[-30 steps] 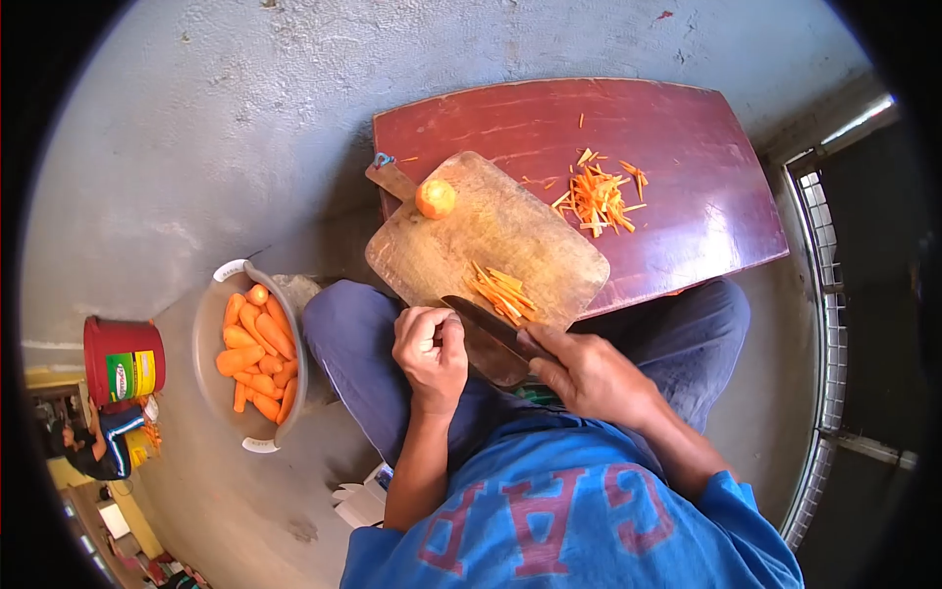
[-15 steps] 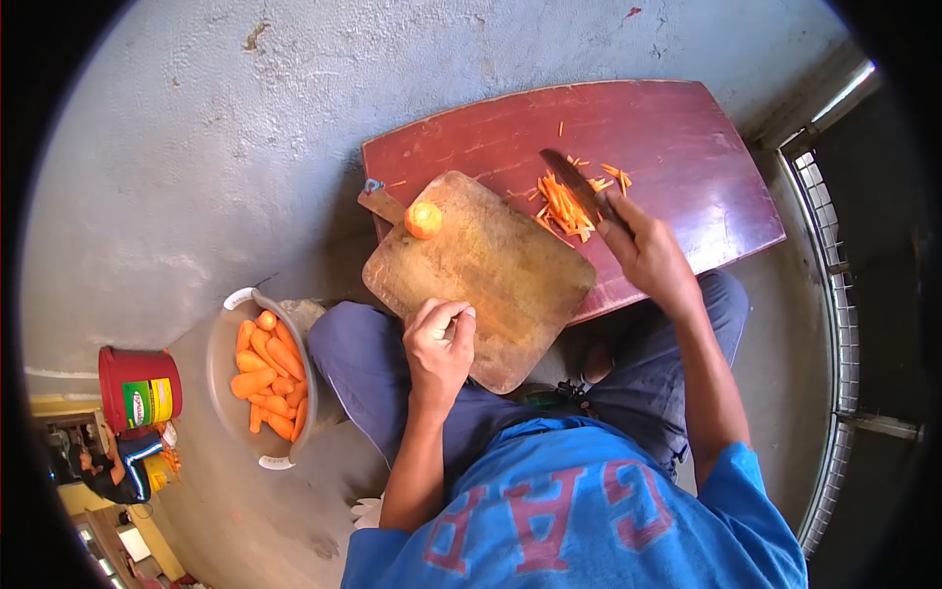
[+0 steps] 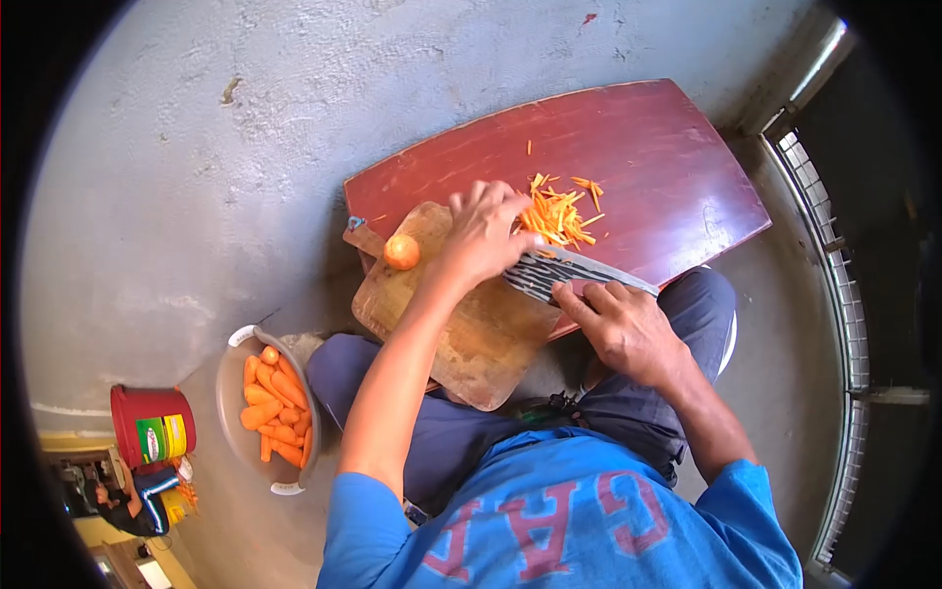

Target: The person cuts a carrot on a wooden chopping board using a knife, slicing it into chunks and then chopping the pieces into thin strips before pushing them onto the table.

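My right hand (image 3: 625, 329) grips a knife (image 3: 569, 270) by its handle, with the wide blade beside a pile of carrot strips (image 3: 555, 216) on the red table (image 3: 657, 147). Fingers spread, my left hand (image 3: 491, 236) reaches over the right part of the wooden cutting board (image 3: 481, 348), its fingertips at the pile's left edge and near the blade. A round carrot piece (image 3: 401, 252) rests on the board's upper left, near the handle. Beneath my left forearm, part of the board is hidden.
A grey tub (image 3: 230, 407) of whole carrots (image 3: 280, 402) stands on the floor at the left. Beyond it are a red bucket (image 3: 152, 427) and another person (image 3: 128, 501). A wall runs behind the table; a metal grille (image 3: 849, 324) is at the right.
The knife came from the board to the strip pile, and its blade is now turned flat side up. The strips on the board are gone from it. My left hand has opened and moved toward the pile.
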{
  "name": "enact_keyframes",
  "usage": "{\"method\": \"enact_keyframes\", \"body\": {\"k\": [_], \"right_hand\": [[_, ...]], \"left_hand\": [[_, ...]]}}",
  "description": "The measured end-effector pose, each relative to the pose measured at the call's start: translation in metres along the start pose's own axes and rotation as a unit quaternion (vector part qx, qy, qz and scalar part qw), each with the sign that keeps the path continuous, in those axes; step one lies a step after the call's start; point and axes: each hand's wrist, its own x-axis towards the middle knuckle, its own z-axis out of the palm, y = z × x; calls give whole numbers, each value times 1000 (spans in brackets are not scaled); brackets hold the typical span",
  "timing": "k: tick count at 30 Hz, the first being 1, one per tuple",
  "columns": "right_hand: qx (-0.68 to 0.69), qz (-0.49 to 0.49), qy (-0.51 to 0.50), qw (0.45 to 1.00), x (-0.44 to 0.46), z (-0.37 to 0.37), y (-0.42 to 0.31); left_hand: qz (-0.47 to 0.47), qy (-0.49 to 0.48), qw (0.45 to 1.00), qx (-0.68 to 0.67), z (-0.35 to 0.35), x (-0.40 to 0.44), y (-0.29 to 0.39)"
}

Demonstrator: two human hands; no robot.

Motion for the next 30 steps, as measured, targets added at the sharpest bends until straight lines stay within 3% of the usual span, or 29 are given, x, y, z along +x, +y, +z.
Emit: {"method": "enact_keyframes", "body": {"k": [1, 5, 8, 13, 19, 22, 26, 30], "right_hand": [[-5, 4, 22, 1000, -3, 6, 7], [1, 34, 33, 999, -7, 11, 19], [15, 43, 16, 999, -7, 11, 14], [49, 56, 28, 997, 1, 16, 7], [151, 94, 72, 981, 1, 26, 5], [221, 135, 61, 964, 6, 28, -4], [323, 146, 38, 934, 17, 27, -13], [384, 122, 18, 915, 18, 24, -27]], "left_hand": [[-5, 5, 999, 49, 3, 12, 1], [18, 14, 998, -63, 0, 22, 23], [54, -13, 998, -13, 20, 18, 23], [95, 159, 979, 86, 17, 18, -2], [6, 148, 973, 175, -52, -61, -60], [-157, 101, 975, 119, -72, -97, -46], [-138, 147, 979, 26, -45, -123, -70], [-121, 161, 979, 35, -39, -151, -9]]}}
